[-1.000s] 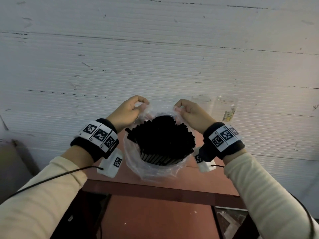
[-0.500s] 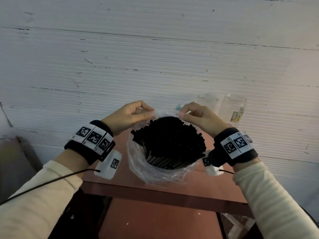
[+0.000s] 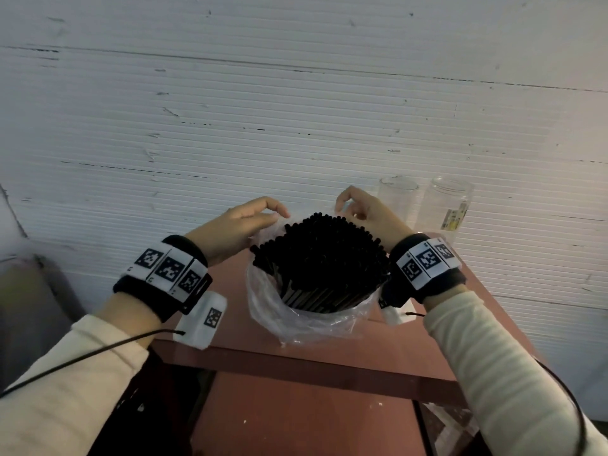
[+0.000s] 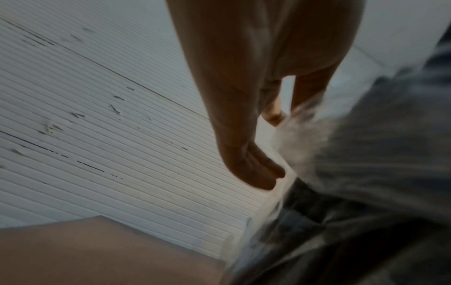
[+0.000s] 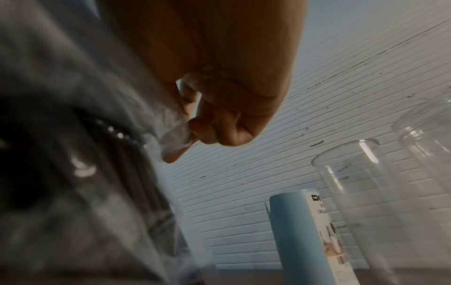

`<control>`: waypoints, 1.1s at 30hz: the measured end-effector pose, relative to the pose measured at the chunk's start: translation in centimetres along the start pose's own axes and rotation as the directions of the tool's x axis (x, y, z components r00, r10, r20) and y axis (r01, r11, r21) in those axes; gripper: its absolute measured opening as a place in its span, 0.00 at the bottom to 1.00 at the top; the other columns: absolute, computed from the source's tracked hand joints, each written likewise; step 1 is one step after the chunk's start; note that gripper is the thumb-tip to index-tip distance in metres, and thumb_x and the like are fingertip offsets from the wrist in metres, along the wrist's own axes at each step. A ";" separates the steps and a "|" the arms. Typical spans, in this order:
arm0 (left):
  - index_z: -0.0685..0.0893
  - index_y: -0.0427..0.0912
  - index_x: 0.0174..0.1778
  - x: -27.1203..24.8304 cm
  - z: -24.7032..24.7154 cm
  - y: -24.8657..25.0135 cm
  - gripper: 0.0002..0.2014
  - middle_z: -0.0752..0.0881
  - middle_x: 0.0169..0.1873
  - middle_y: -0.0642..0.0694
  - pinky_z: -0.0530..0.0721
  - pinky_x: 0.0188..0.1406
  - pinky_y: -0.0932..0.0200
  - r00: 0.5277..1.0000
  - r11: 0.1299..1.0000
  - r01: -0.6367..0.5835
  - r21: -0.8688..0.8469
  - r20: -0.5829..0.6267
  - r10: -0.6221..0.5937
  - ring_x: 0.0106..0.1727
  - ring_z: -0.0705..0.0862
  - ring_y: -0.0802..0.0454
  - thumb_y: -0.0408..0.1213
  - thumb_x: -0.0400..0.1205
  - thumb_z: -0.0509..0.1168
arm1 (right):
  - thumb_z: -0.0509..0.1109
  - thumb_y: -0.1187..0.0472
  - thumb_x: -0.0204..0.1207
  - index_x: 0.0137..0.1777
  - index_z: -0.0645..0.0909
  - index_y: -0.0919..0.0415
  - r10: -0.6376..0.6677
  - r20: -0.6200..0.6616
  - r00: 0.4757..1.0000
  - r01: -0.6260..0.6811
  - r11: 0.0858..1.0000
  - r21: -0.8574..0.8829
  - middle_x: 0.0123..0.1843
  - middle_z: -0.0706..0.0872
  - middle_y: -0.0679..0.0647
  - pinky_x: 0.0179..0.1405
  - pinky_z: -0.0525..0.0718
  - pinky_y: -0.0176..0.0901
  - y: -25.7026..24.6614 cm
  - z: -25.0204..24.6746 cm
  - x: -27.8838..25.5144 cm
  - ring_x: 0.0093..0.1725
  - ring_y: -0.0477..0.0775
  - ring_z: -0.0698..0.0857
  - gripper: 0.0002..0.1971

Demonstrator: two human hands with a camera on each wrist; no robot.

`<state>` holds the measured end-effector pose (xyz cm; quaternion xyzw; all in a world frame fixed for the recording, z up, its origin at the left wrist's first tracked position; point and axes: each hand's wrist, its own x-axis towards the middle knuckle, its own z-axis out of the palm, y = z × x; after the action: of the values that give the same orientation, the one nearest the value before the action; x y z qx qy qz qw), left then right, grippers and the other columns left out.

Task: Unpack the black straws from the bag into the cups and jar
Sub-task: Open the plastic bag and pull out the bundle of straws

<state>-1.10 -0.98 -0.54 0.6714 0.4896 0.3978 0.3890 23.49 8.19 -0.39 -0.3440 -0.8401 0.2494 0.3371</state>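
Note:
A thick bundle of black straws (image 3: 320,258) stands upright in a clear plastic bag (image 3: 296,319) on the reddish table (image 3: 329,360). My left hand (image 3: 279,218) pinches the bag's rim on the far left side; in the left wrist view the thumb and forefinger of this hand (image 4: 290,110) meet on the blurred plastic (image 4: 302,135). My right hand (image 3: 342,205) pinches the rim on the far right, and the right wrist view shows that hand (image 5: 185,131) with a fold of film (image 5: 174,139) between its fingertips. A clear cup (image 3: 396,202) and a clear jar (image 3: 447,209) stand empty behind the right hand.
A white ribbed wall (image 3: 296,126) rises right behind the table. A light blue tube-shaped container (image 5: 305,231) stands beside the clear cup (image 5: 366,192) and jar (image 5: 434,135). A lower red shelf (image 3: 296,416) lies beneath the table's front edge.
Both hands keep their pinch on the rim and have worked it lower and further back. The straw tops now stand out above the plastic.

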 end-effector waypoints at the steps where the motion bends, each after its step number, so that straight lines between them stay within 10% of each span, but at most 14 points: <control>1: 0.79 0.47 0.65 -0.6 -0.3 0.0 0.12 0.86 0.32 0.54 0.80 0.33 0.69 0.998 0.999 0.016 -0.044 0.060 -0.014 0.33 0.84 0.60 0.37 0.89 0.56 | 0.63 0.67 0.83 0.52 0.74 0.60 -0.010 -0.011 1.000 0.010 1.000 0.006 0.34 0.77 0.57 0.28 0.74 0.35 0.0 -0.1 -0.2 0.23 0.42 0.71 0.03; 5: 0.68 0.54 0.79 -3.1 -1.7 -1.8 0.36 0.80 0.72 0.53 0.82 0.65 0.53 0.974 0.989 0.021 -0.143 0.226 0.012 0.72 0.80 0.52 0.26 0.76 0.67 | 0.60 0.71 0.81 0.48 0.76 0.58 -0.014 -0.075 0.997 0.013 1.000 -0.018 0.40 0.77 0.56 0.35 0.76 0.37 0.2 -0.1 -0.5 0.34 0.50 0.75 0.08; 7: 0.58 0.59 0.83 -4.2 -1.6 -2.8 0.46 0.73 0.78 0.46 0.78 0.71 0.49 0.951 0.993 0.003 -0.122 0.306 0.034 0.76 0.75 0.47 0.25 0.73 0.71 | 0.62 0.72 0.80 0.44 0.77 0.55 -0.009 -0.104 0.995 0.007 1.000 -0.018 0.43 0.80 0.55 0.39 0.78 0.34 0.0 0.0 -0.6 0.40 0.50 0.78 0.11; 11: 0.47 0.62 0.84 -5.1 1.0 -2.5 0.67 0.67 0.74 0.65 0.80 0.67 0.54 0.979 0.990 -0.074 0.120 0.196 0.049 0.70 0.77 0.63 0.57 0.56 0.85 | 0.65 0.72 0.79 0.43 0.81 0.55 0.047 -0.172 0.984 -0.048 0.999 -0.006 0.38 0.79 0.49 0.35 0.75 0.21 -0.3 0.3 -1.0 0.36 0.46 0.77 0.10; 16: 0.59 0.55 0.82 -4.0 2.3 -2.0 0.61 0.71 0.76 0.45 0.79 0.72 0.47 0.997 0.989 -0.054 0.140 -0.043 0.061 0.75 0.75 0.57 0.57 0.56 0.86 | 0.63 0.68 0.84 0.52 0.86 0.64 0.135 -0.199 0.971 -0.111 0.985 0.128 0.45 0.86 0.51 0.39 0.78 0.19 -0.3 -0.5 -2.9 0.41 0.41 0.83 0.09; 22: 0.72 0.53 0.64 -2.7 3.8 -0.3 0.31 0.84 0.50 0.66 0.86 0.43 0.70 0.985 0.991 -0.021 -0.131 -0.174 -0.002 0.48 0.86 0.71 0.28 0.70 0.77 | 0.60 0.59 0.86 0.64 0.83 0.56 0.205 -0.021 0.979 -0.170 0.863 0.475 0.61 0.89 0.50 0.72 0.76 0.49 0.9 -1.5 -5.6 0.65 0.48 0.85 0.13; 28: 0.62 0.53 0.79 -0.8 3.8 1.0 0.57 0.79 0.70 0.42 0.87 0.55 0.46 0.940 0.947 0.016 -0.322 -0.317 -0.123 0.64 0.84 0.41 0.45 0.53 0.83 | 0.70 0.26 0.63 0.70 0.77 0.46 0.165 0.028 0.986 -0.162 0.898 0.409 0.69 0.83 0.48 0.72 0.75 0.51 0.4 -1.6 -6.1 0.70 0.45 0.79 0.38; 30: 0.60 0.54 0.80 -0.1 3.6 1.4 0.61 0.74 0.72 0.43 0.87 0.53 0.49 0.922 0.952 0.017 -0.305 -0.365 -0.133 0.64 0.83 0.40 0.50 0.50 0.82 | 0.71 0.27 0.65 0.63 0.79 0.51 0.122 -0.053 0.991 -0.107 0.968 0.225 0.55 0.86 0.59 0.61 0.82 0.52 -0.1 -1.5 -5.4 0.55 0.45 0.82 0.34; 33: 0.61 0.54 0.82 0.6 3.5 1.2 0.59 0.75 0.73 0.44 0.88 0.51 0.52 0.923 0.963 0.043 -0.266 -0.359 -0.140 0.65 0.84 0.43 0.51 0.53 0.81 | 0.73 0.41 0.72 0.56 0.77 0.55 0.142 -0.025 0.990 -0.136 0.977 0.161 0.46 0.85 0.49 0.48 0.82 0.34 -1.0 -1.4 -4.3 0.43 0.42 0.84 0.22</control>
<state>2.65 -1.14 -0.74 0.5041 0.5310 0.5589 0.3892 26.41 4.63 -0.57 -0.3783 -0.7852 0.3325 0.3602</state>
